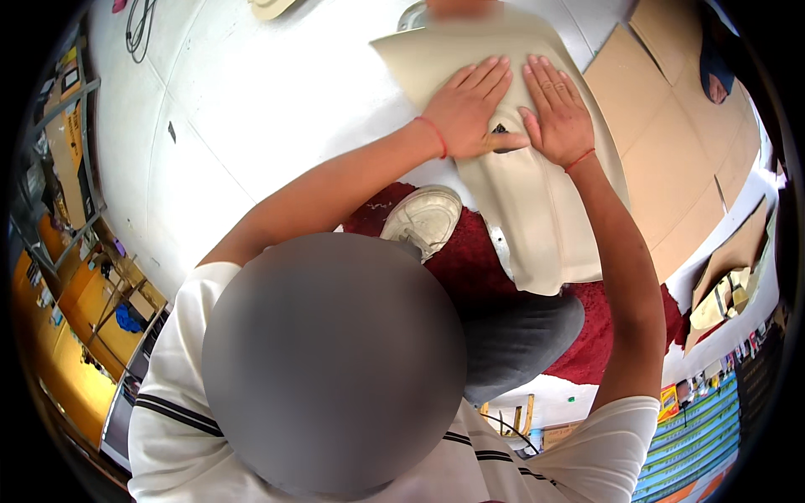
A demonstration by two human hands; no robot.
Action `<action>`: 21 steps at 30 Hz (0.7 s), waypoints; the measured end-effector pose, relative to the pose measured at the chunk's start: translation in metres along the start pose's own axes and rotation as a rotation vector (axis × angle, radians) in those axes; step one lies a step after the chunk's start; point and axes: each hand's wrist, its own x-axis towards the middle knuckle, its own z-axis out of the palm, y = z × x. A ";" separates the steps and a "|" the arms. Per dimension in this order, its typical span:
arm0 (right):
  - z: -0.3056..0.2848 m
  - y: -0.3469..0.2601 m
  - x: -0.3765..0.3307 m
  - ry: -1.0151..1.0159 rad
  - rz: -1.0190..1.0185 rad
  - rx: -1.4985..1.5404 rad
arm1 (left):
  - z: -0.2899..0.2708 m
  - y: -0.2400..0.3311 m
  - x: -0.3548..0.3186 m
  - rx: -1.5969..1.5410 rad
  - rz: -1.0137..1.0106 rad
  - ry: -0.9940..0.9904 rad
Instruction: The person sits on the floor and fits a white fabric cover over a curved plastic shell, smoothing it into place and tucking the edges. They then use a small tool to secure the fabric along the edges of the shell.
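Observation:
Both my hands lie flat on a beige, leather-like sheet [537, 38] draped over a long shaped panel [545, 222]. My left hand [471, 105] is open, its fingers stretched out and pointing away from me. Its thumb reaches right, beside a small dark opening [501, 132] in the beige surface. To the right, my right hand [560, 117] is open too, palm down with long straight fingers. Neither hand grips anything. The panel's near end shows a pale edge with small holes [501, 241]. What lies under the sheet is mostly hidden.
Dark red cloth [587, 323] lies under the panel's near end, beside a light shoe [426, 220]. Flattened cardboard [671, 159] covers the floor on the right, where a person's sandalled foot [717, 84] shows. Cluttered shelving [71, 159] stands left; a dark cable [138, 32] lies far left.

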 end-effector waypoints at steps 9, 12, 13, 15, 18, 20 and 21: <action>0.005 -0.002 0.005 -0.036 0.026 -0.102 | 0.009 -0.024 0.034 0.049 0.082 -0.058; 0.004 0.001 0.004 -0.042 0.021 -0.102 | -0.004 -0.041 0.041 0.056 0.132 -0.072; 0.003 0.001 0.004 -0.037 0.016 -0.099 | -0.009 -0.046 0.042 0.069 0.142 -0.073; 0.004 0.002 0.005 -0.025 0.006 -0.091 | -0.012 -0.043 0.040 0.075 0.119 -0.079; 0.004 0.001 0.003 -0.038 0.023 -0.076 | -0.006 -0.013 0.013 0.009 0.097 -0.175; 0.004 0.001 0.004 -0.053 0.004 -0.080 | -0.005 -0.011 0.002 -0.013 0.102 -0.175; 0.004 0.002 0.004 -0.061 -0.004 -0.083 | -0.004 -0.013 0.000 -0.025 0.106 -0.175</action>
